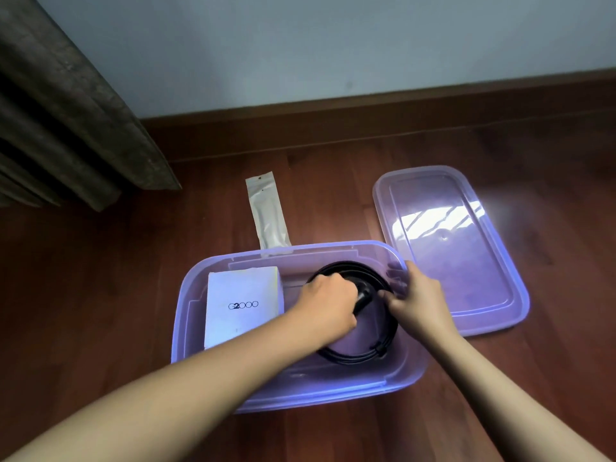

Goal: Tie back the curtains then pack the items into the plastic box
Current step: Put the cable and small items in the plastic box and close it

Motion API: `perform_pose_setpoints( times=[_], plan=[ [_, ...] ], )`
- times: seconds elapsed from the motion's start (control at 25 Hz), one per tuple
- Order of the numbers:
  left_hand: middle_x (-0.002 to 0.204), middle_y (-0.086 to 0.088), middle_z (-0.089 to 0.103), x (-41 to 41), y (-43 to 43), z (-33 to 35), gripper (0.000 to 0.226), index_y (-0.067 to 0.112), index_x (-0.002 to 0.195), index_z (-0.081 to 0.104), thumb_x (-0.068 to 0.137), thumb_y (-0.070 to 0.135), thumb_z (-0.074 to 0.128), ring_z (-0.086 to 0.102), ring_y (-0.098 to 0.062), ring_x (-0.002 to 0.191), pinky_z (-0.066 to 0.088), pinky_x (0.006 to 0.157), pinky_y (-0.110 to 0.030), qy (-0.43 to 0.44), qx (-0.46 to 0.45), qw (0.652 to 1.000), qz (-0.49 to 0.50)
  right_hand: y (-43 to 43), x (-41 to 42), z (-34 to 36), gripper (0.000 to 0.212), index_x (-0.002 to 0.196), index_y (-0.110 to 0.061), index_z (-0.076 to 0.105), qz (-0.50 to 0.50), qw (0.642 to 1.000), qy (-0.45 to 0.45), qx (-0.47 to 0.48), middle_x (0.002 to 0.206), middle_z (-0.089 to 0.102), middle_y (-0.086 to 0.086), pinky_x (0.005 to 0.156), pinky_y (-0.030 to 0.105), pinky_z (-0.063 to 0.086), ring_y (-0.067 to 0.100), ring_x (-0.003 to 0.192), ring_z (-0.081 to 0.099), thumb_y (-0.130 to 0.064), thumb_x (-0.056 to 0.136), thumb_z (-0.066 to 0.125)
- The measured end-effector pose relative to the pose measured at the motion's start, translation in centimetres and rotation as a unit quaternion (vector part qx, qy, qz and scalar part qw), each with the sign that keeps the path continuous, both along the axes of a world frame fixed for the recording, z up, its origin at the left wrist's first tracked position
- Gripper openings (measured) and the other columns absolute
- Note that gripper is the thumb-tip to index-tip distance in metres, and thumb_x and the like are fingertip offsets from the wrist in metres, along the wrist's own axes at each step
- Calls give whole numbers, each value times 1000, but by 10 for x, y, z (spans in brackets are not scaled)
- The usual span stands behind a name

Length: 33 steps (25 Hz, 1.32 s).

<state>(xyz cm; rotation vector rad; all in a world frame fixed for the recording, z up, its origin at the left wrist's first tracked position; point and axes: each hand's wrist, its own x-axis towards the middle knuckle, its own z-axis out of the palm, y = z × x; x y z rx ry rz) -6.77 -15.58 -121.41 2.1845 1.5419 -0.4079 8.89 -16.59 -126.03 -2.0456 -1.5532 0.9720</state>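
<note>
Cable [358, 357], black and coiled, sits in the plastic box [182, 328] beside a white carton [243, 308]. My left hand [328, 308] grips its thick end, my right hand [416, 298] pinches the coil. The lid [450, 248] lies right of the box.

Left hand [325, 305], right hand [416, 296], both curled
</note>
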Motion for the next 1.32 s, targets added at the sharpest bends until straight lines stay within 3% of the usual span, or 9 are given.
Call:
perform_pose_setpoints(
  times=[0.16,0.28,0.4,0.56,0.76,0.88,1.16,1.24,1.32],
  plan=[
    [111,-18,63,13,-6,-7,24,2,106,63,88,17,60,57,-38,108,47,79,-41,53,-14,997,-47,-1,0,0,37,110,-11,57,0,1000,-8,-5,120,67,-1,94,38,50,15,105,66,-10,76,72],
    [82,-19,67,-3,11,10,33,9,73,59,85,40,58,63,-37,84,45,67,-37,-125,46,991,22,0,1,-1,38,110,-13,57,7,1000,-22,-10,120,67,-3,94,38,49,16,107,66,-12,76,72],
    [74,-14,69,-35,62,15,31,10,79,68,85,35,51,64,-33,74,49,66,-37,-265,237,913,199,2,1,-3,39,112,-12,57,6,1000,-23,-15,120,67,-2,94,43,49,21,109,64,-14,76,73],
    [135,-25,42,-75,108,-18,53,13,132,47,90,43,54,42,-40,122,35,100,-38,-17,69,962,262,1,1,-4,39,111,-13,57,6,1000,-22,-10,119,68,-2,94,44,49,19,107,66,-12,75,73],
    [140,-25,31,-72,121,-38,72,25,144,26,85,41,63,40,-41,123,41,97,-40,65,-28,965,254,1,1,-4,40,112,-13,58,3,1000,-24,-4,117,68,-1,94,39,50,16,105,67,-11,75,74],
    [132,-25,46,-78,118,-38,60,31,143,29,90,9,47,48,-43,117,45,92,-40,-32,51,956,288,1,0,-2,40,113,-13,58,5,1000,-23,-3,118,68,0,94,38,50,16,105,66,-11,76,73],
    [112,-3,64,-86,75,26,43,23,114,61,73,9,61,62,-24,103,49,92,-35,-446,153,784,404,1,1,-2,42,115,-11,57,6,1000,-17,-4,118,68,2,94,41,50,18,105,66,-11,76,74],
    [101,11,67,-82,33,44,46,34,105,60,66,10,63,64,-13,87,53,80,-32,-529,73,795,289,2,1,-2,43,116,-11,57,5,1000,-14,-4,119,68,2,94,42,49,18,105,66,-11,76,74],
    [91,21,66,-75,-11,46,49,38,110,58,67,15,65,58,3,66,50,63,-14,-479,1,861,174,2,1,-2,43,116,-12,57,7,1000,-19,-3,118,68,3,94,42,49,19,105,66,-11,76,74]
  ],
)
